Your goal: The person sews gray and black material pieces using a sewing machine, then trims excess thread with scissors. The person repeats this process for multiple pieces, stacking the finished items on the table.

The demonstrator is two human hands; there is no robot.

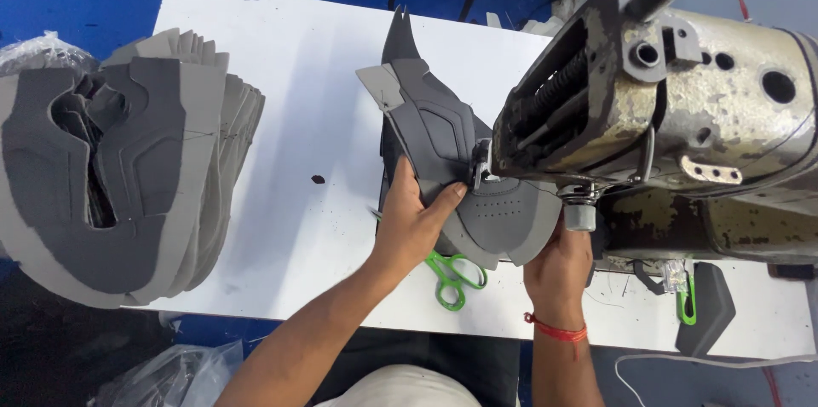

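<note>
While the left hand (416, 218) presses flat on the grey shoe upper (443, 147), the right hand (558, 266) grips its edge under the sewing machine (673, 117); bare worktop (315, 75) lies leftward toward stacked uppers (128, 168).

left hand (415, 218) flat, right hand (558, 266) cupped

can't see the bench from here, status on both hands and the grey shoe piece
Left hand flat on grey shoe upper, at sewing machine needle. Right hand grips its lower edge. Green scissors lie below left hand.
</note>
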